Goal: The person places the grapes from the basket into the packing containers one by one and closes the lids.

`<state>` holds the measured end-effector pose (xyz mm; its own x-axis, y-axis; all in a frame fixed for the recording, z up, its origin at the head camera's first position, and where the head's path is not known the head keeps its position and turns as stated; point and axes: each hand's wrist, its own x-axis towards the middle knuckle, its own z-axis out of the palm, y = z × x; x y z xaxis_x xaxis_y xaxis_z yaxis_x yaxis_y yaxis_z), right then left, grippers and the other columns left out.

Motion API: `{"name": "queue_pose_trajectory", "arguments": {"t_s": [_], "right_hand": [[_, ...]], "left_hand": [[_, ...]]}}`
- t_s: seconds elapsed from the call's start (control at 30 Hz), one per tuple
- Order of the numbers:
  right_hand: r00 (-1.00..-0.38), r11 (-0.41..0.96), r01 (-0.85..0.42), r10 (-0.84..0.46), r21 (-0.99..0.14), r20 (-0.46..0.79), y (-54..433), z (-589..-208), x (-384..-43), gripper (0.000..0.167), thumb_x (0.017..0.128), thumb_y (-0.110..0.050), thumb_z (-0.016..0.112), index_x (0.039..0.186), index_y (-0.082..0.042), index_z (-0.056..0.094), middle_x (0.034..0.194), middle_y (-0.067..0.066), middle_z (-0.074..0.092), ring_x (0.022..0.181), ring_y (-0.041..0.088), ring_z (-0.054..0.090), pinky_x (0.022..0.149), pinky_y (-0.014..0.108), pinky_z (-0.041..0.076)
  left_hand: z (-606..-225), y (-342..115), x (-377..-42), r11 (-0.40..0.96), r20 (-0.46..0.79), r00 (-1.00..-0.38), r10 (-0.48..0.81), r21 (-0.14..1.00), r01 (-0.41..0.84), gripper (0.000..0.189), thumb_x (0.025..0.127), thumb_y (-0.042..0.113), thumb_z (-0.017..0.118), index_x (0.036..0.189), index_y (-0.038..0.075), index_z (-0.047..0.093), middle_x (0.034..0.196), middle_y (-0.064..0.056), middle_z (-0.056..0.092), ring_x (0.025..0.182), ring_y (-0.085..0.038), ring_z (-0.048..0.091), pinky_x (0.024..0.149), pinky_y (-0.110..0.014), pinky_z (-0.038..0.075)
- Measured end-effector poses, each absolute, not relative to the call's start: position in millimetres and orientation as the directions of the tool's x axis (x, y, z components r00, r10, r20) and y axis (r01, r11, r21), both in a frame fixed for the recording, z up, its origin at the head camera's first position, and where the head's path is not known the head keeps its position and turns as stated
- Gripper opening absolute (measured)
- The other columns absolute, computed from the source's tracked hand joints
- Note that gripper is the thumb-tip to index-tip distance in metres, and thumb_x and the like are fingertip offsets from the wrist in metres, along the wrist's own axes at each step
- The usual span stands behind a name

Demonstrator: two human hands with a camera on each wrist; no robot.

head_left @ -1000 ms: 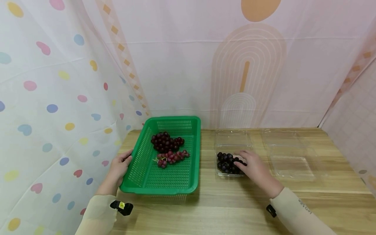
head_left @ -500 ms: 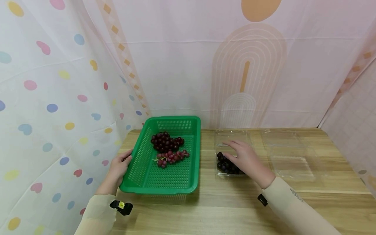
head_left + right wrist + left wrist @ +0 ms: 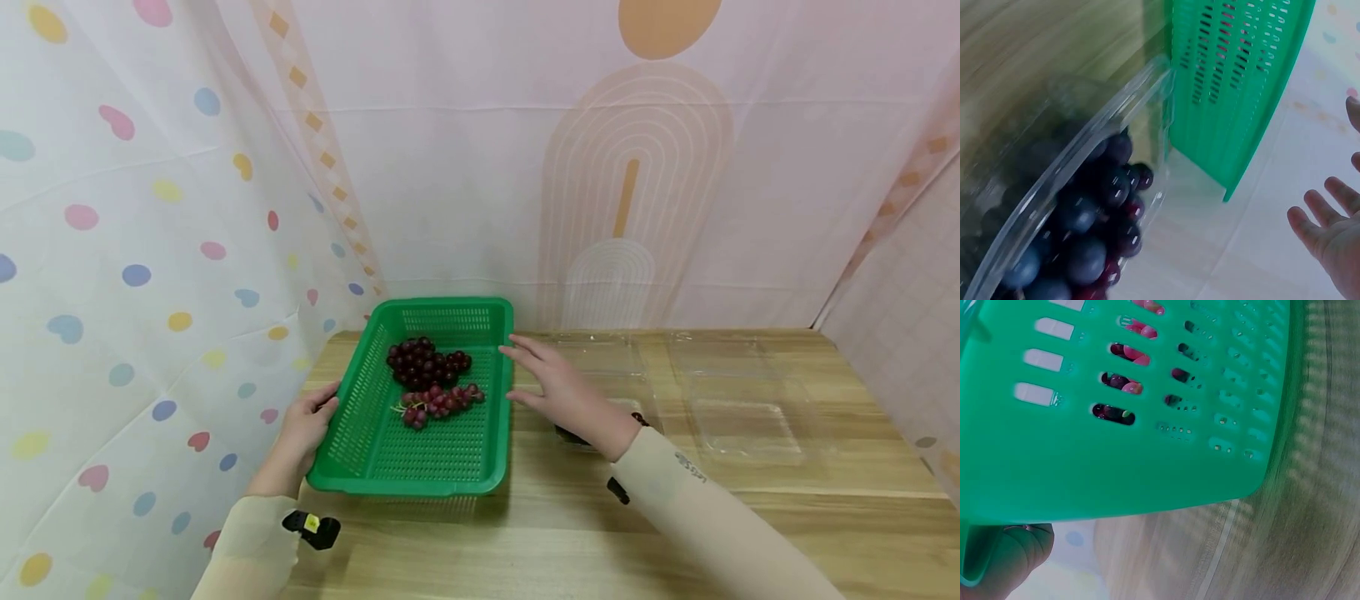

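My left hand grips the left rim of a green plastic basket, its fingers curled at the edge. Inside the basket lie a dark red bunch of grapes and, nearer me, a smaller, lighter red bunch of grapes with a pale green stem. My right hand, fingers spread and holding nothing, hovers by the basket's right rim. Below its wrist sits a clear plastic clamshell box with its lid up. Black grapes fill it in the right wrist view; my forearm mostly hides them in the head view.
A second clear clamshell box stands with its lid up on the right side of the wooden table. Patterned curtains hang behind the table and along its left side.
My right hand has left the black grapes in the clear box and moved left to the basket's right rim, its fingers spreading. The left hand and the basket have stayed in place.
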<state>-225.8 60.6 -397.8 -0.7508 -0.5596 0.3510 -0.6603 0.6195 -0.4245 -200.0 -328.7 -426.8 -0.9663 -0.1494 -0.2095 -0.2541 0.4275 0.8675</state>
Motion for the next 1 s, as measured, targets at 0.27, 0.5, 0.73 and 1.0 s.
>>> {"name": "queue_pose_trajectory", "arguments": {"t_s": [0.27, 0.5, 0.73, 1.0], "right_hand": [[-0.727, 0.623, -0.681, -0.637, -0.386, 0.256, 27.1, -395.9, -230.4, 0.074, 0.089, -0.042, 0.063, 0.151, -0.023, 0.026, 0.159, -0.001, 0.016, 0.145, 0.026, 0.017, 0.113, 0.048, 0.024], [-0.712, 0.628, -0.691, -0.677, -0.358, 0.187, 1.7, -396.5, -234.1, 0.069, 0.094, -0.051, 0.048, 0.152, -0.026, 0.019, 0.160, -0.003, 0.009, 0.147, 0.022, 0.006, 0.115, 0.054, 0.014], [-0.720, 0.637, -0.662, -0.686, -0.395, 0.101, -14.0, -397.4, -237.0, 0.068, 0.095, -0.059, 0.036, 0.152, -0.030, 0.015, 0.160, -0.006, 0.005, 0.147, 0.019, 0.002, 0.116, 0.052, 0.009], [-0.729, 0.646, -0.636, -0.682, -0.422, 0.054, -27.0, -403.4, -241.3, 0.066, 0.096, -0.057, 0.035, 0.153, -0.028, 0.016, 0.160, -0.002, 0.009, 0.147, 0.023, 0.006, 0.116, 0.053, 0.010]], "left_hand": [[-426.7, -327.8, -199.7, 0.427, -0.210, -0.966, -0.151, 0.867, -0.255, 0.048, 0.105, 0.022, 0.031, 0.150, 0.007, 0.025, 0.153, -0.019, 0.026, 0.124, -0.027, 0.041, 0.076, -0.012, 0.044], [-427.9, -328.6, -199.9, 0.423, -0.202, -0.968, -0.149, 0.872, -0.247, 0.047, 0.105, 0.021, 0.031, 0.149, 0.006, 0.025, 0.153, -0.019, 0.026, 0.124, -0.027, 0.041, 0.076, -0.011, 0.044], [-428.9, -329.2, -200.3, 0.417, -0.193, -0.970, -0.151, 0.877, -0.239, 0.047, 0.105, 0.019, 0.032, 0.149, 0.005, 0.026, 0.153, -0.019, 0.027, 0.125, -0.026, 0.040, 0.076, -0.009, 0.042], [-428.5, -328.8, -200.6, 0.409, -0.197, -0.968, -0.157, 0.879, -0.246, 0.047, 0.105, 0.020, 0.032, 0.149, 0.005, 0.026, 0.153, -0.017, 0.027, 0.127, -0.027, 0.039, 0.076, -0.008, 0.041]]}}
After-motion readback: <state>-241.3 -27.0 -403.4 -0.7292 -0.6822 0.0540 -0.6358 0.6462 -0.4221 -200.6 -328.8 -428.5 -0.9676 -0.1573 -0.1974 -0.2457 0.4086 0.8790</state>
